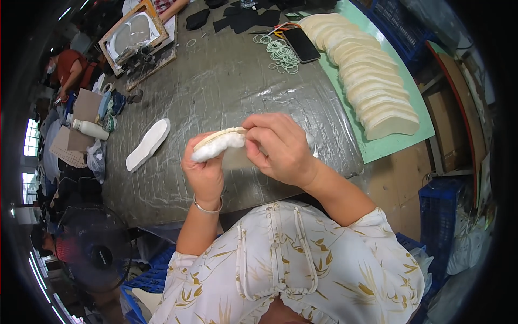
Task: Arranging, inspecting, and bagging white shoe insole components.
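Observation:
My left hand [205,170] is closed around one end of a curved cream fabric piece with fluffy white fleece [218,147] along its near side. The piece is held above the table, bowed upward in the middle. At its other end, the fingers of my right hand [281,148] pinch the edge; the exact grip is partly hidden by the fingers. A white insole [148,144] lies flat on the table, left of my left hand and apart from it.
Dark plastic film covers the table [226,86]. Overlapping cream curved pieces [372,81] line a green board [418,141] at right. Near them lie a black phone [302,45] and pale green rubber bands [283,56]. A wooden frame [132,35] stands far left; a fan [97,254] is near left.

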Demonstrator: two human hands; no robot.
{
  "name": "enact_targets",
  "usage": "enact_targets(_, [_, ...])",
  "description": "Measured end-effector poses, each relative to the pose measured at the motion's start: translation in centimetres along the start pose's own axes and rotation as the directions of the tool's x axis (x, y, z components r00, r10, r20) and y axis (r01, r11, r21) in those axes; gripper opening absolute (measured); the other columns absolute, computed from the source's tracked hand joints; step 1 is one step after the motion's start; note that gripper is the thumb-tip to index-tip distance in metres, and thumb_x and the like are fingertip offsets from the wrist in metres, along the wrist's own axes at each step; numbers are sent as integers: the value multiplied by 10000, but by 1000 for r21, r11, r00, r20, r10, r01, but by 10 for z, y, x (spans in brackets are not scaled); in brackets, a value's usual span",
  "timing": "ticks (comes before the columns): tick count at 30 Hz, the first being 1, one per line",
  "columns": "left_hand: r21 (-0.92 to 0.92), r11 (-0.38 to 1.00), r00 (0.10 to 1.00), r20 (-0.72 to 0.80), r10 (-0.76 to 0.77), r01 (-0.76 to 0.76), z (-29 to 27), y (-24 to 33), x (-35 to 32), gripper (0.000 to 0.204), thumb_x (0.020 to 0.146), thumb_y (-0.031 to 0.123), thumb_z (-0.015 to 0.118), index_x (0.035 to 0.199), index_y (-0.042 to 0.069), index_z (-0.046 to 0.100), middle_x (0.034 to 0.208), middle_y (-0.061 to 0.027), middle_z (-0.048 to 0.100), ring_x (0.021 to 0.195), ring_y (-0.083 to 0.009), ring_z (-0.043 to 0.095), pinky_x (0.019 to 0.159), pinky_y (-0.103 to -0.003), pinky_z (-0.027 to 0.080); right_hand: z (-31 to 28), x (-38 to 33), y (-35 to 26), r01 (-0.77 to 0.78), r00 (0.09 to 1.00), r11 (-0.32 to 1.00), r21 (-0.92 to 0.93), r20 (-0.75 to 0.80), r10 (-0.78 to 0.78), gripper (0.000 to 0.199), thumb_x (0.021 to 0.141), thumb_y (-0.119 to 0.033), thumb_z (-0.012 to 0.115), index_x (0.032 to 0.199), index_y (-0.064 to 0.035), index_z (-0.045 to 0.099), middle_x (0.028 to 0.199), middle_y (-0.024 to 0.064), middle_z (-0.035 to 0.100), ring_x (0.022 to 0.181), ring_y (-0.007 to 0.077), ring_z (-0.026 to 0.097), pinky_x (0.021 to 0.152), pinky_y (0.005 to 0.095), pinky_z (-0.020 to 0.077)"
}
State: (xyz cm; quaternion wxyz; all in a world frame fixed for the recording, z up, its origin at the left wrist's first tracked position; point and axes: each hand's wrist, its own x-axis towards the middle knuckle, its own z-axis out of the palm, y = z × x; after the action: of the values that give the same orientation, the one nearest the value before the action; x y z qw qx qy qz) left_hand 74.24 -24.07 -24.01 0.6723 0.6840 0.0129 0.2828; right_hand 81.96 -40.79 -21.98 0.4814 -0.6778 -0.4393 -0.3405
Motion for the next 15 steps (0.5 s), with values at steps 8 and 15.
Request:
enact_targets(8, [-171,985,998,61,11,0,-8,-22,-3,237,868,17,727,1080,2,620,1077,-100,676,964,-163,639,868,-291,509,1,-1,-4,-293,955,935,202,17,295,147,738,-9,700,814,-50,581,862,68,661,671,239,632,636,347,515])
enact_targets(15, [-108,990,990,114,-82,95,11,33,18,325,804,37,768,1110,-12,669,1064,-126,705,960,-215,671,902,-340,526,-6,-11,7,-163,979,985,49,133,156,165,707,-8,699,802,-41,568,840,79,630,735,267,624,654,372,508])
